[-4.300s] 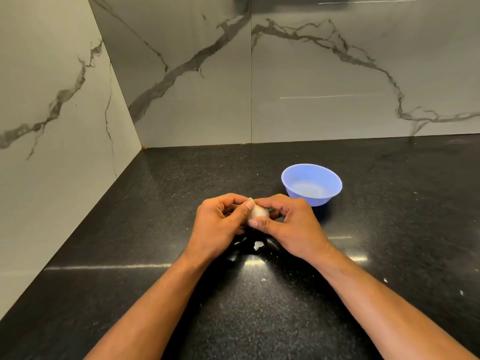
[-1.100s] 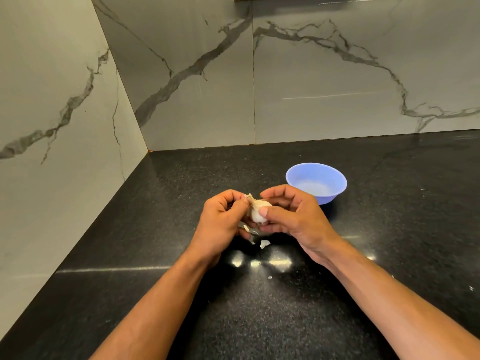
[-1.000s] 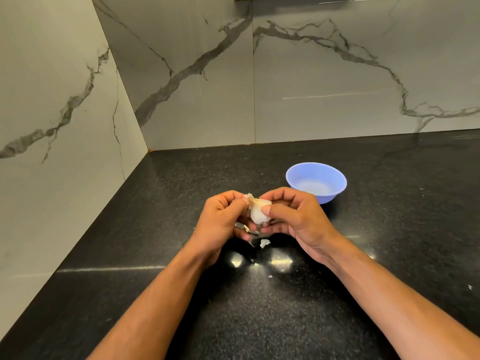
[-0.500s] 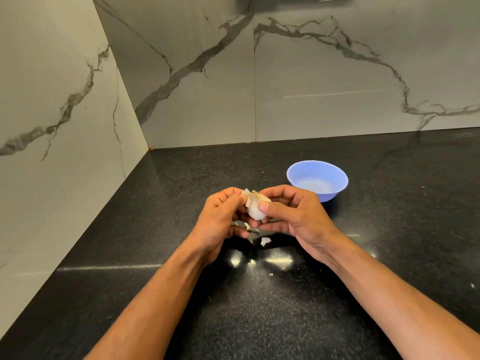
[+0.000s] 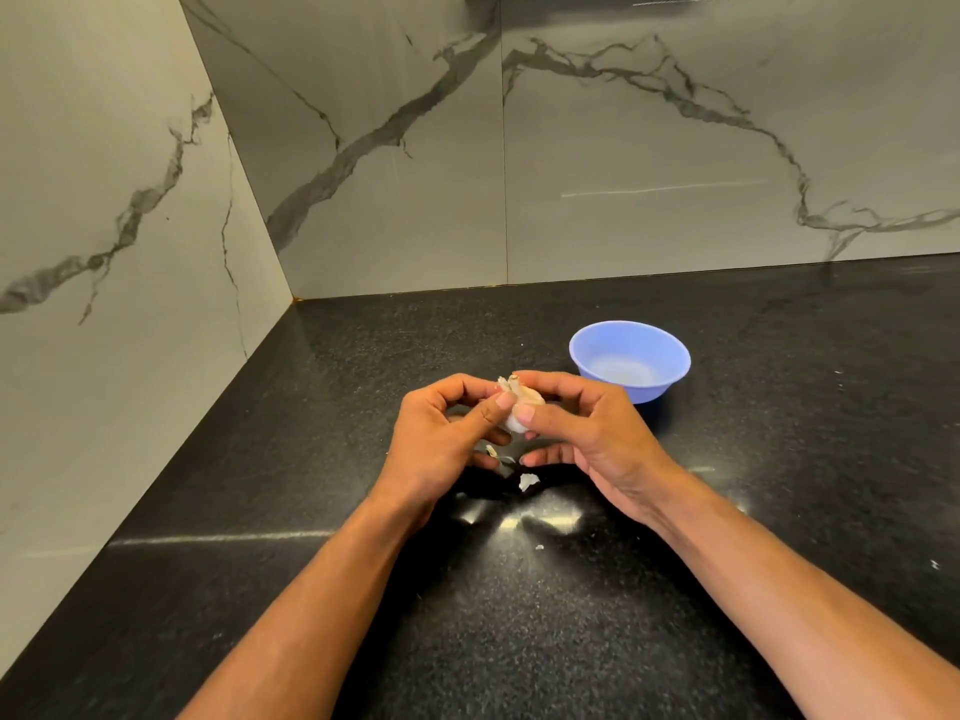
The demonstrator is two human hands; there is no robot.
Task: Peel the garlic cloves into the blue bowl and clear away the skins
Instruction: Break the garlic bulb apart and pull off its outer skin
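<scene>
Fingers [image 5: 506,398] pinch papery garlic bulb [image 5: 524,402] above speckled countertop [image 5: 519,641].

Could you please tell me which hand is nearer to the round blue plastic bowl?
The right hand, holding the garlic, sits just in front of the round blue plastic bowl; the left hand is farther off, beyond the garlic.

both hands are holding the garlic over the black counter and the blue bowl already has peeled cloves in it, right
Not quite: the head view shows the blue bowl with no cloves in it. Both hands, left and right, do hold the garlic over the black counter.
</scene>
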